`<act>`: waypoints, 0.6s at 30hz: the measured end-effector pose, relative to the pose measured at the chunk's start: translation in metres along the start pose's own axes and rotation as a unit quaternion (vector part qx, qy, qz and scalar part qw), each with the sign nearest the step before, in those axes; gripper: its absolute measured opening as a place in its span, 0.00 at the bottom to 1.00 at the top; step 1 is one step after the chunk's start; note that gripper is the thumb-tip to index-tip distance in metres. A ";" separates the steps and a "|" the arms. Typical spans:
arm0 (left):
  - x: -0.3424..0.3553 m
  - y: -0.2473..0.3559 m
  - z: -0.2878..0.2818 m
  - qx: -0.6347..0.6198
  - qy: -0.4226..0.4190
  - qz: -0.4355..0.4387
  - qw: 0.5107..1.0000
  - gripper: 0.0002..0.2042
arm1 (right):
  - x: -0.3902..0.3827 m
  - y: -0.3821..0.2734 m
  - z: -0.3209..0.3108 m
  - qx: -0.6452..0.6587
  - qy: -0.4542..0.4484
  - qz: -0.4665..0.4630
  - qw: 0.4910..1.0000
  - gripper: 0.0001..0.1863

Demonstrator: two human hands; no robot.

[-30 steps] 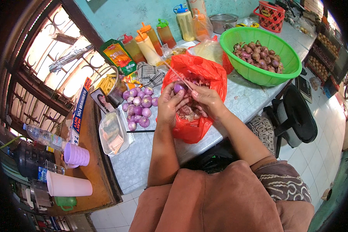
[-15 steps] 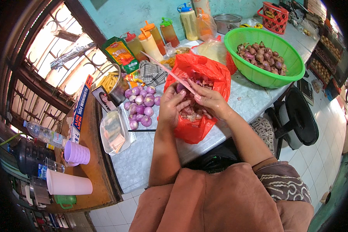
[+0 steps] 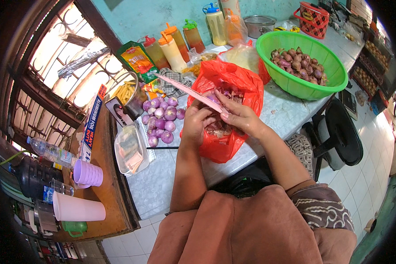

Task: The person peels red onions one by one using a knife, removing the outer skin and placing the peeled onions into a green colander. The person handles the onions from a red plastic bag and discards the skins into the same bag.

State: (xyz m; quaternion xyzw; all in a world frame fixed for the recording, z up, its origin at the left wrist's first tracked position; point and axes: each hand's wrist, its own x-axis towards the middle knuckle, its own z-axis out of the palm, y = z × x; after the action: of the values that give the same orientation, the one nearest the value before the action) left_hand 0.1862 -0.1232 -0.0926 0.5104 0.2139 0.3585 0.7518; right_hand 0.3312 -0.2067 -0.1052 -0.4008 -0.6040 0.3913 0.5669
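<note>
My right hand (image 3: 243, 118) grips a pink knife (image 3: 187, 89), its blade pointing to the far left. Close against it, my left hand (image 3: 195, 122) has curled fingers around a purple shallot (image 3: 212, 97), partly hidden by the knife. Both hands are over an opened red plastic bag (image 3: 226, 152) holding shallots and loose skins. On the table to the left lies a pile of peeled purple shallots (image 3: 159, 123). A green basket (image 3: 301, 87) at the far right holds unpeeled shallots (image 3: 298, 65).
Sauce bottles (image 3: 174, 53) line the wall. Left of the pile stand a metal pot (image 3: 136, 103) of yellow sticks and a clear plastic container (image 3: 126, 165) with banknotes. A foil box (image 3: 91, 123) and purple cups (image 3: 88, 174) are on the wooden ledge. A black chair (image 3: 339, 132) is at right.
The knife has tilted flatter, its tip swinging down and left. My right hand has shifted slightly, and more of the shallot shows behind the blade.
</note>
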 end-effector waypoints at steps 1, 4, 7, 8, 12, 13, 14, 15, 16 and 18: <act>0.000 0.000 0.000 0.009 0.008 0.007 1.000 0.20 | 0.000 -0.001 0.000 0.001 -0.005 0.010 1.000 0.33; 0.000 -0.002 -0.002 0.025 0.020 0.019 0.999 0.19 | -0.002 -0.002 0.001 0.006 -0.013 0.029 0.999 0.32; 0.000 -0.003 -0.003 0.023 0.020 0.014 0.999 0.19 | -0.002 0.004 0.004 -0.019 0.005 0.025 0.999 0.30; 0.000 -0.003 -0.004 0.025 0.024 0.010 0.999 0.19 | -0.001 0.008 0.005 -0.053 0.018 0.022 0.998 0.29; -0.001 -0.001 -0.003 0.018 0.031 0.006 0.999 0.19 | 0.001 0.011 0.007 -0.092 0.044 -0.001 0.995 0.28; -0.001 -0.001 -0.002 0.019 0.034 0.008 0.999 0.19 | 0.002 0.011 0.008 -0.062 0.048 -0.015 0.997 0.27; -0.001 -0.001 0.000 0.021 0.037 0.010 0.999 0.19 | 0.003 0.011 0.009 -0.031 0.052 -0.029 0.998 0.27; -0.001 0.000 0.001 0.022 0.040 0.012 0.999 0.19 | 0.004 0.012 0.009 0.000 0.055 -0.043 0.998 0.27; -0.001 0.001 0.002 0.022 0.036 0.007 0.999 0.19 | 0.005 0.013 0.008 0.049 0.058 -0.026 0.997 0.27; -0.002 0.004 0.005 0.022 0.027 -0.003 0.999 0.19 | 0.008 0.018 0.004 0.147 0.064 0.009 0.987 0.26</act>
State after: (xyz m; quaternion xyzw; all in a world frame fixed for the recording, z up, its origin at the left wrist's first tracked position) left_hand 0.1872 -0.1265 -0.0872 0.5164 0.2437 0.3653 0.7352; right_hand 0.3281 -0.1932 -0.1188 -0.3428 -0.4988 0.4539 0.6539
